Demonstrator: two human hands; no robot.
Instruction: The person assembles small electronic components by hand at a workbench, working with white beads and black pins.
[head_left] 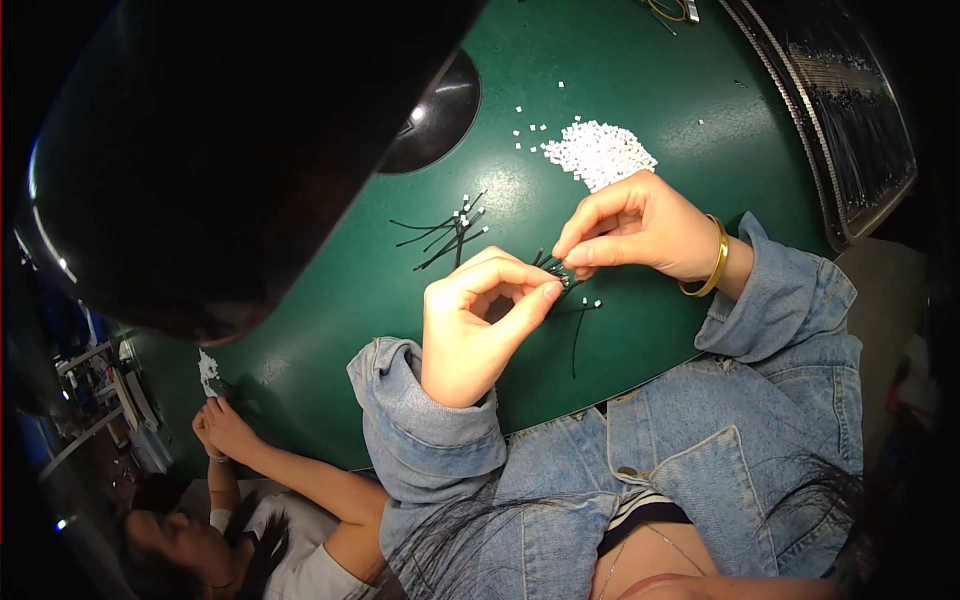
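Note:
My left hand (475, 320) is closed in a pinch of thumb and forefinger, with thin black wires (547, 261) showing at its fingertips. The fingertips of my right hand (640, 228) are pinched together right beside them. What the right fingers hold is too small and covered to make out. Left of the hands lies a loose group of short black wires (440, 235) with small white connectors on their ends. Just below my fingertips, another black wire (576, 345) rests on the green table (640, 330) near small white connectors.
Beyond my right hand is a heap of small white connectors (600, 150), a few scattered around it. A black round base (435, 115) and a large dark lamp-like shape (200, 150) fill the upper left. A tray of black wires (850, 130) stands far right. A co-worker's hands (225, 428) work at lower left.

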